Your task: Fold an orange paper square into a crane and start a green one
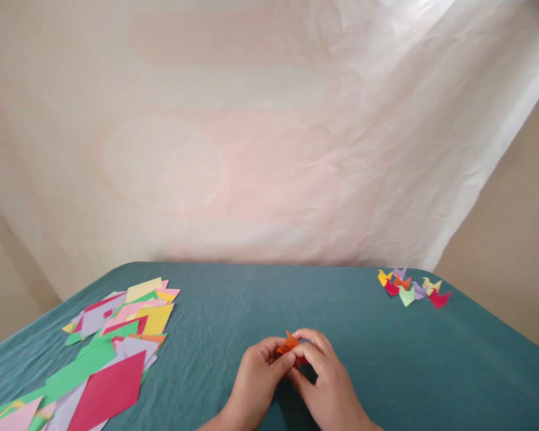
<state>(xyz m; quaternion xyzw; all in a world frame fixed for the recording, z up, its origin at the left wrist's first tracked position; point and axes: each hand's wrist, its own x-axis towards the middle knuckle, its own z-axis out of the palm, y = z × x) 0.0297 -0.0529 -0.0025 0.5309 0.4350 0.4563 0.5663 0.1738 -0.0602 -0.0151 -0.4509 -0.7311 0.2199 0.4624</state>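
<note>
Near the front middle of the table, both hands meet around a small folded orange paper piece [289, 343]. My left hand [261, 371] pinches it from the left, thumb and fingertips pressed together. From the other side my right hand [324, 372] grips it, fingers curled over its right part. A pointed orange tip sticks up between the fingers, and a bit of red shows below the right fingertips. The fingers hide most of the piece, so its full shape cannot be made out.
Loose coloured paper sheets [112, 383] lie spread along the left side of the teal-covered table [233, 311]. Several small folded paper birds [406, 296] in yellow, red, orange, purple and green stand at the back right. A pale cloth [269, 149] hangs behind the table.
</note>
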